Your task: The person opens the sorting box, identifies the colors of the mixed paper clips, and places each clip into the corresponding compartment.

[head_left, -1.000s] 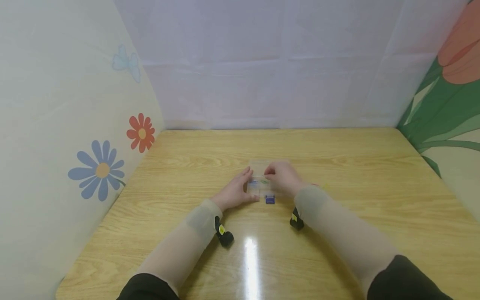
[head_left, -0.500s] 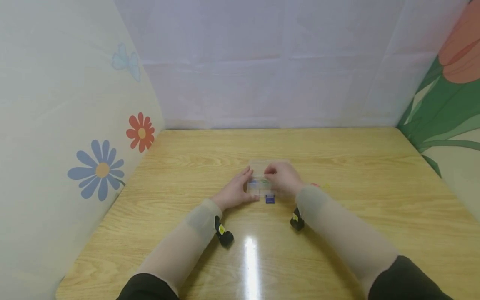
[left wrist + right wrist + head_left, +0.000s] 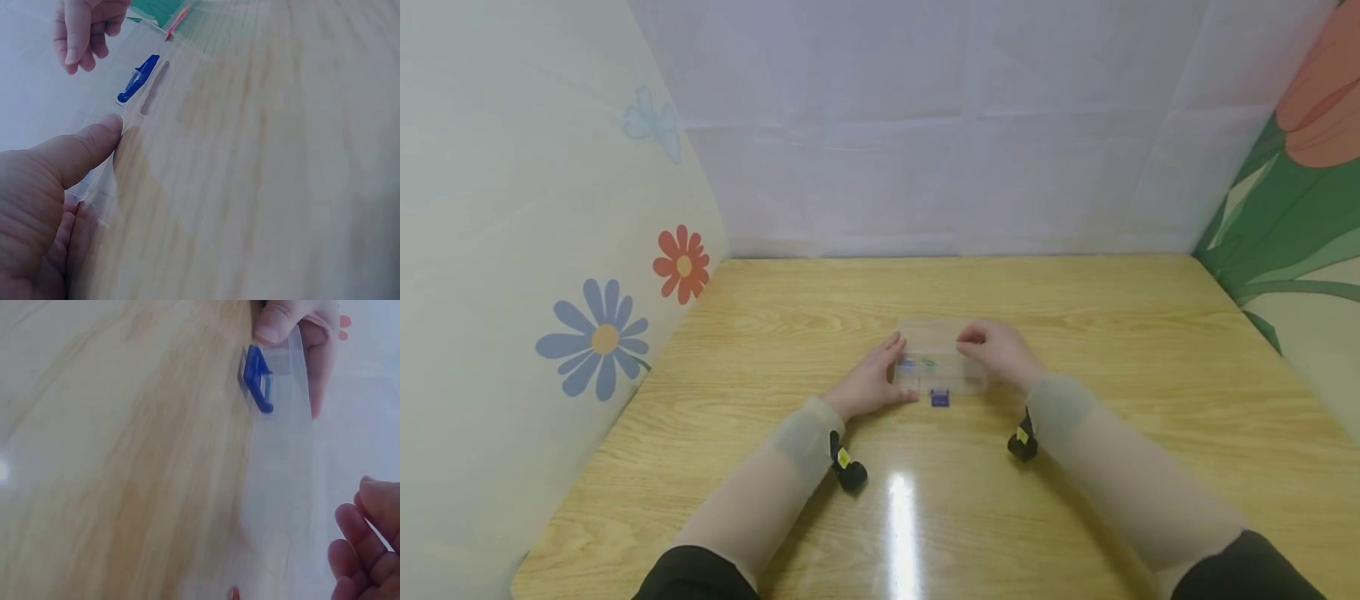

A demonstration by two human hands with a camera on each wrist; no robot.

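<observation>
Though any marks on the blue latch (image 3: 940,398) are blurred, the clear box (image 3: 961,377) on the table (image 3: 1000,533) is gripped by the left hand (image 3: 872,385); the right hand (image 3: 1002,353), fingers apparently released, is held nearby.

Clear, smooth plastic box (image 3: 964,377) with plain plastic latch (image 3: 940,399), glossy wood-grain tabletop (image 3: 955,517), matt, creased cloth-like backdrop (image 3: 865,167)

In front of the clear box (image 3: 961,381), a lane of worktop (image 3: 940,508) runs between the forearms (image 3: 748,496), with a blue latch (image 3: 940,399) jutting from the box's front edge. The left hand (image 3: 868,383) blocks the box's left end; the right hand (image 3: 1002,353) crowds its right end. Over the box's middle lies a gap; behind the box, its lid (image 3: 928,335) is in the way.
</observation>
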